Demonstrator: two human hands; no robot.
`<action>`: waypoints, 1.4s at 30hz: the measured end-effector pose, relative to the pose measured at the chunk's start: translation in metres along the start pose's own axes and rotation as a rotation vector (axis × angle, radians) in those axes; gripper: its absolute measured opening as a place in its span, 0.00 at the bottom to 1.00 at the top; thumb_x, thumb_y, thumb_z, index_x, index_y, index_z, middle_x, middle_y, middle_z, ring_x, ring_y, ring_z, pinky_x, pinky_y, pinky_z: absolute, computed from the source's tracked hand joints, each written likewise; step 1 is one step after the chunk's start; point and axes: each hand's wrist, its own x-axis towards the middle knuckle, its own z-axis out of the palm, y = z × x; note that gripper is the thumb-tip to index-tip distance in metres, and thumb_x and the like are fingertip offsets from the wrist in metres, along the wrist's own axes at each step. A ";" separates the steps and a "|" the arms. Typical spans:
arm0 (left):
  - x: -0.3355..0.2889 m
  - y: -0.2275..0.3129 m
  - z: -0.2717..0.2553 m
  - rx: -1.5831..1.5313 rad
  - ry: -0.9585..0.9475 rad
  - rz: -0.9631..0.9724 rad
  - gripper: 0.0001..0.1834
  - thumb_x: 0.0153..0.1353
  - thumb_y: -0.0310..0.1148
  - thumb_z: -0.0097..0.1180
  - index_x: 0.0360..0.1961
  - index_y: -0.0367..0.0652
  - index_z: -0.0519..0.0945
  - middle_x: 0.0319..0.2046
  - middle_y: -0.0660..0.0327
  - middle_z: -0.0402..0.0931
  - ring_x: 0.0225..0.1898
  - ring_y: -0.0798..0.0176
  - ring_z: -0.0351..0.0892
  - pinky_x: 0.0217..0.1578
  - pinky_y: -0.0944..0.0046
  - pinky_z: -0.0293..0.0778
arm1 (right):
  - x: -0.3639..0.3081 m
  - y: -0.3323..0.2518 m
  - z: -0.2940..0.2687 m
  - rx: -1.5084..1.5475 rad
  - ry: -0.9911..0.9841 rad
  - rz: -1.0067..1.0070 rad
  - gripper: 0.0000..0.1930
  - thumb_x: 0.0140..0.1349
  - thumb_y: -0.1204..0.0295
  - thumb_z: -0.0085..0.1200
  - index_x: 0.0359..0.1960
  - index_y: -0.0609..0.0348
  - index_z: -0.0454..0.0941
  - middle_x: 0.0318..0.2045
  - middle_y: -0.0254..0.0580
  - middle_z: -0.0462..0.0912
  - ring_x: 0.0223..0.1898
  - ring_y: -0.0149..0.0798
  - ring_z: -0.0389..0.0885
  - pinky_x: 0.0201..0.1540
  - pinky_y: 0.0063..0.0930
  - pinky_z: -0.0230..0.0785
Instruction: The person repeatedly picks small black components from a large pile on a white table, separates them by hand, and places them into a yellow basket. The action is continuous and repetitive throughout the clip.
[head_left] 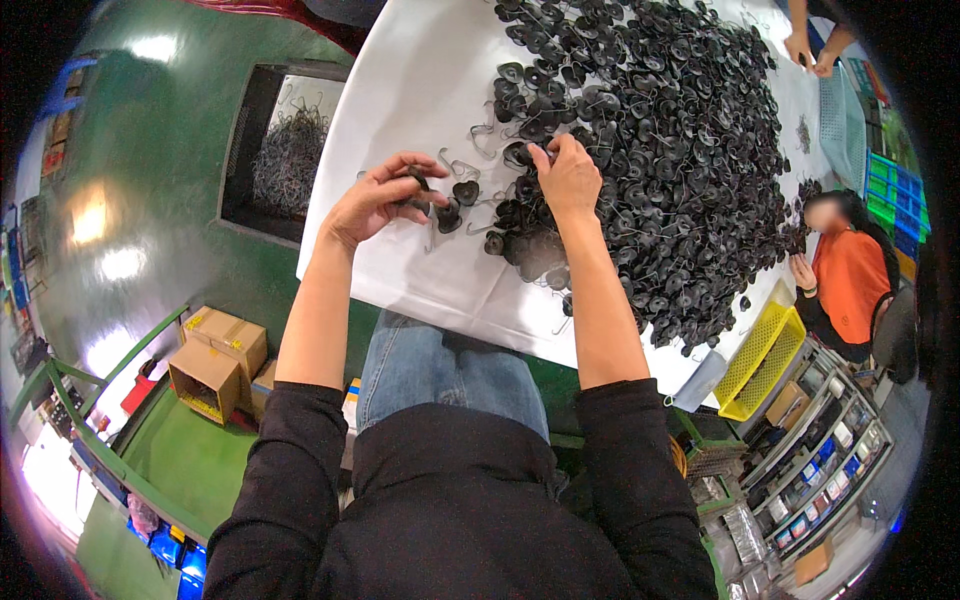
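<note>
On the white-covered table (400,90), a large heap of black rounded pieces with thin wire hooks (680,150) spreads to the right. My left hand (385,198) is over the table's left part, its fingers curled around one black piece with another just beside it. Loose black pieces (450,215) and bare wire hooks (460,168) lie near its fingertips. At the heap's left edge, my right hand (570,180) has thumb and fingers pinched together beside a black piece (518,154). Whatever lies between those fingertips is hidden.
Left of the table stands a dark bin (235,150) full of wire hooks. Cardboard boxes (215,365) sit on a green cart at lower left. A yellow basket (760,360) is at the table's right end, near a person in orange (850,285). Another person's hands (812,55) show at far right.
</note>
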 end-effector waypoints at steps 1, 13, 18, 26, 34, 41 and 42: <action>0.000 0.000 -0.003 -0.074 -0.038 0.057 0.09 0.56 0.35 0.55 0.32 0.40 0.75 0.24 0.63 0.75 0.29 0.68 0.77 0.24 0.71 0.74 | 0.000 -0.005 0.002 -0.052 -0.007 0.043 0.16 0.51 0.57 0.57 0.33 0.54 0.73 0.31 0.42 0.77 0.32 0.48 0.78 0.33 0.40 0.71; 0.042 -0.080 0.022 1.410 0.567 0.460 0.12 0.47 0.37 0.60 0.30 0.42 0.76 0.23 0.54 0.74 0.27 0.51 0.75 0.29 0.58 0.69 | -0.006 0.004 -0.013 0.695 -0.054 0.163 0.11 0.46 0.65 0.62 0.29 0.57 0.80 0.23 0.35 0.80 0.23 0.34 0.75 0.26 0.27 0.65; 0.023 -0.036 -0.002 0.637 0.018 -0.060 0.11 0.51 0.36 0.59 0.33 0.42 0.75 0.27 0.61 0.76 0.29 0.62 0.76 0.24 0.67 0.68 | -0.025 0.024 -0.037 1.714 -0.214 0.627 0.09 0.56 0.70 0.56 0.37 0.58 0.75 0.32 0.38 0.79 0.17 0.21 0.60 0.18 0.15 0.52; 0.023 -0.009 0.002 -0.145 -0.038 0.002 0.11 0.59 0.37 0.51 0.37 0.42 0.73 0.25 0.66 0.70 0.27 0.70 0.71 0.20 0.74 0.65 | 0.009 -0.026 -0.004 0.309 -0.351 0.224 0.19 0.49 0.57 0.59 0.35 0.58 0.76 0.33 0.42 0.81 0.36 0.44 0.79 0.33 0.34 0.69; 0.064 -0.011 0.009 0.775 0.417 0.122 0.18 0.50 0.44 0.59 0.33 0.41 0.79 0.20 0.65 0.74 0.21 0.72 0.71 0.24 0.74 0.67 | 0.007 -0.042 -0.008 0.152 -0.339 0.166 0.13 0.46 0.66 0.57 0.34 0.55 0.81 0.32 0.44 0.82 0.35 0.43 0.80 0.38 0.32 0.71; 0.115 -0.037 0.042 1.439 0.559 0.420 0.20 0.45 0.49 0.60 0.34 0.45 0.79 0.27 0.52 0.78 0.32 0.52 0.78 0.34 0.55 0.71 | -0.012 0.005 -0.031 0.371 -0.241 0.367 0.13 0.45 0.63 0.60 0.28 0.60 0.82 0.20 0.37 0.80 0.22 0.31 0.75 0.28 0.25 0.66; 0.121 -0.038 0.044 1.475 0.552 0.409 0.20 0.45 0.49 0.61 0.34 0.45 0.79 0.27 0.53 0.78 0.32 0.52 0.78 0.34 0.55 0.71 | -0.012 0.008 -0.031 0.534 -0.294 0.416 0.12 0.45 0.63 0.59 0.27 0.58 0.82 0.21 0.39 0.81 0.23 0.34 0.77 0.29 0.27 0.67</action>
